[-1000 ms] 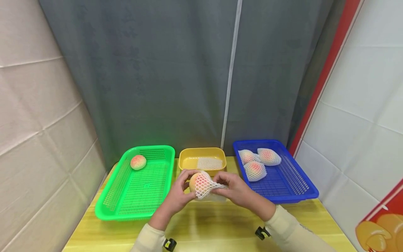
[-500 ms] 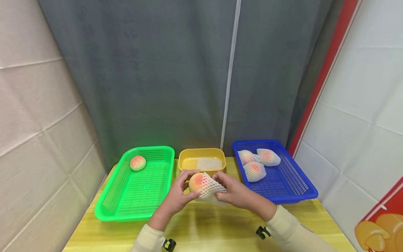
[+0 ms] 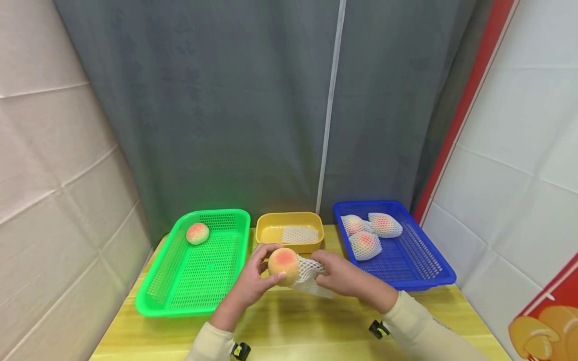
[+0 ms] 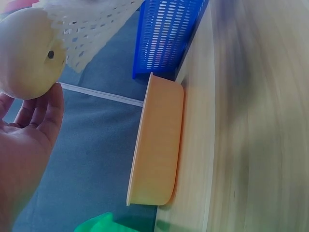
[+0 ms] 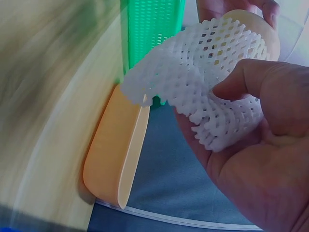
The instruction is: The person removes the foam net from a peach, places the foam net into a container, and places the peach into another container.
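Note:
My left hand (image 3: 255, 276) grips a yellow peach (image 3: 284, 265) with a red-orange blush, fingers behind it and thumb at its front. Most of the peach is bare. A white foam fruit net (image 3: 310, 271) lies against its right side, and my right hand (image 3: 338, 273) pinches the net's other end. In the right wrist view the foam net (image 5: 203, 72) hangs partly loose, with the thumb pressed on it. The left wrist view shows the peach (image 4: 29, 55) resting on the fingers, a small dark spot on its underside. Both hands are above the table.
A green basket (image 3: 149, 281) on the left contains one bare peach (image 3: 197, 233). Behind the hands, a yellow tray (image 3: 290, 216) has white foam netting (image 3: 300, 234) in it. On the right, a blue basket (image 3: 406, 260) holds three netted peaches (image 3: 365, 245). A grey curtain hangs behind.
The foam net, which covered much of the peach, has slid right with my right hand, so more of the fruit is bare. My left hand has stayed nearly in place.

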`<control>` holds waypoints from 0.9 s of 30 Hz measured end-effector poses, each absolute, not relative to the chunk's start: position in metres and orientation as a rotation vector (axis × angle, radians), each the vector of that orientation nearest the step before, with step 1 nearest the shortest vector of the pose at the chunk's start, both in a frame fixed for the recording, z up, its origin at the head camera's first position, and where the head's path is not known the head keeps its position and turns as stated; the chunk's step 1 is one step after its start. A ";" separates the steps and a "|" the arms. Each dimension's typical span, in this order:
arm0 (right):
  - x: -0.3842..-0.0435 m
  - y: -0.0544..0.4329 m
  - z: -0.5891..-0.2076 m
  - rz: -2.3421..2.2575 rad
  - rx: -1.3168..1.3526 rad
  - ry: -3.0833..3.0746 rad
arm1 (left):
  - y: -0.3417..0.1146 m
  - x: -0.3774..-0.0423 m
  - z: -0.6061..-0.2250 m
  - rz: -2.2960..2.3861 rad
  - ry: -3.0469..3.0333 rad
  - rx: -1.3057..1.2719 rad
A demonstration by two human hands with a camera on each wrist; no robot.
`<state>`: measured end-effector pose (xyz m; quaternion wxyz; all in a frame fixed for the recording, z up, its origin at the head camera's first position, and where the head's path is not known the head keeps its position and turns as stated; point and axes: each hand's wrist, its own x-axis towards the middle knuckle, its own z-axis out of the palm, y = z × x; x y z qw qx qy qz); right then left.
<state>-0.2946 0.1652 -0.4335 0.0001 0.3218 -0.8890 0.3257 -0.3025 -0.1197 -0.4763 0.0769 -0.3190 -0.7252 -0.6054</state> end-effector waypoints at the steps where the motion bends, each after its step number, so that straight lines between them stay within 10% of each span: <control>1: -0.295 0.166 -0.433 0.994 1.005 -2.802 | -0.120 -0.303 -0.477 -1.810 -2.175 -0.955; 27: -0.398 0.155 -0.383 0.327 0.917 -2.867 | -0.131 -0.304 -0.477 -1.812 -2.219 -0.886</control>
